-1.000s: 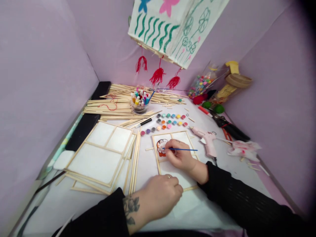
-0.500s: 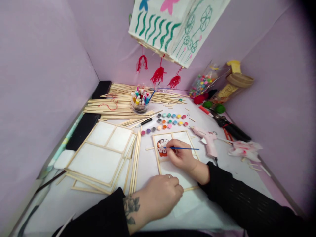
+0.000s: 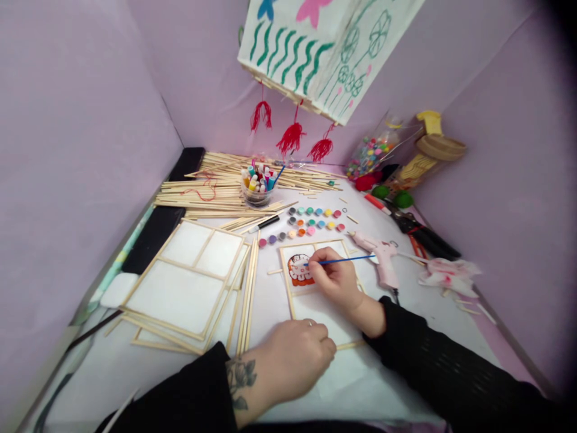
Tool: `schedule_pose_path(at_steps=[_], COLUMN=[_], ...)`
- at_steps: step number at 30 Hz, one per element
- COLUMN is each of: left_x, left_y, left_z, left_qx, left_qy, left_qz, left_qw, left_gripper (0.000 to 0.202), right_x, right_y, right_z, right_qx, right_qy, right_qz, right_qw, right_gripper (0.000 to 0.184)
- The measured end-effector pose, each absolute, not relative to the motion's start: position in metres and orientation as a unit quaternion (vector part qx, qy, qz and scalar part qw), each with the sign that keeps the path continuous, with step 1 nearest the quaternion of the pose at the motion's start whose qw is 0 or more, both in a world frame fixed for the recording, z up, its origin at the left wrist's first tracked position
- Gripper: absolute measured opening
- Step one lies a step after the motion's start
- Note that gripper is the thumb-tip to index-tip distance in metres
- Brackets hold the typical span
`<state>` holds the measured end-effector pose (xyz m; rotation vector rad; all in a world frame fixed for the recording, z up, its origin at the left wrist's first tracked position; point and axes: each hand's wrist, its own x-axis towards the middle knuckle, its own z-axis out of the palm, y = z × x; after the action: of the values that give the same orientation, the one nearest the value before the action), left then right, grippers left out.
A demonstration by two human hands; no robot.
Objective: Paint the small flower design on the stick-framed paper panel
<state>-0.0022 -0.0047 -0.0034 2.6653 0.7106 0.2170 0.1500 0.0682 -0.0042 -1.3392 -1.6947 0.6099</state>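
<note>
- Brush (image 3: pixel 347 260): we are pinching it in our right hand (image 3: pixel 336 279), tip touching the orange drawing (image 3: pixel 298 270) on the panel (image 3: pixel 315 313).
- Left hand (image 3: pixel 295 358): we are resting it, fingers curled shut, on the panel's near edge.
- Paint pots (image 3: pixel 311 221) are lying just beyond.

Pale lilac walls (image 3: pixel 81 120) enclose the white worktable (image 3: pixel 374 385) on the left, back and right, meeting at a rear corner. A black strip (image 3: pixel 162 222) runs along the table's left edge. A painted paper lantern (image 3: pixel 324 48) with red tassels (image 3: pixel 292 137) hangs overhead. Lighting soft, even
</note>
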Motion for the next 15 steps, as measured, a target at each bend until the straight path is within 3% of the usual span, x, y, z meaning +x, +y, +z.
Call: schedule_pose_path(at_steps=[15], left_x=[-0.002], left_y=[-0.004], left_z=[-0.002], left_qx=[0.946], left_qy=[0.252], left_qz=[0.086], left_qw=[0.185], left_gripper=[0.014], right_x=[0.154], right_y=[0.069], right_z=[0.008], right_qx=[-0.532], right_qy=[-0.651], right_qz=[0.232], right_qw=[0.489], right_gripper=[0.006])
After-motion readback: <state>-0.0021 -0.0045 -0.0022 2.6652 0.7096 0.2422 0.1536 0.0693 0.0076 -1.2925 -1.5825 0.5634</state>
